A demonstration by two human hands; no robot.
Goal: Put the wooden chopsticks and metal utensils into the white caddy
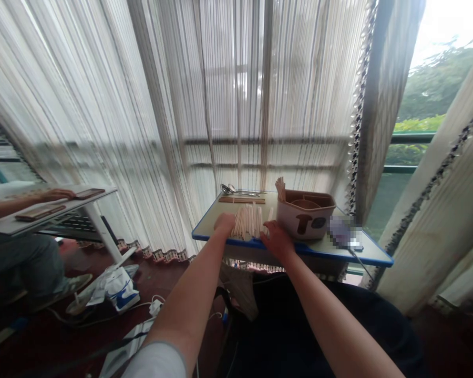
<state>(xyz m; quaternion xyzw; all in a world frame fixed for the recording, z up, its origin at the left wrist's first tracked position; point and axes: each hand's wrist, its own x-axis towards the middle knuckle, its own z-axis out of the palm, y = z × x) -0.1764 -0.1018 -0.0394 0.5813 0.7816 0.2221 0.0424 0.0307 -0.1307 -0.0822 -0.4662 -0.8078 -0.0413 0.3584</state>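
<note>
Left hand: I see the left hand [224, 224] at the left edge of the pale sticks [246, 221]; its fingers look bent, but I cannot tell how far they close.
Right hand: the right hand [278, 240] is at the right end of that row, thumb and forefinger slightly parted; I cannot tell whether they grip a stick.
Pale sticks: side by side near the table's front edge, between my two hands.
Bin marking: the bin [326, 201] bears a dark T-shaped mark and a rounder one; I can read no word.
Table: blue-edged table [205, 227], with brown sticks [241, 200] and metal utensils [236, 191] behind the row.
Left side: another person's hand [59, 194] on a white table [74, 203].
Behind: striped sheer curtains [236, 94], greenery [425, 105] outside.
</note>
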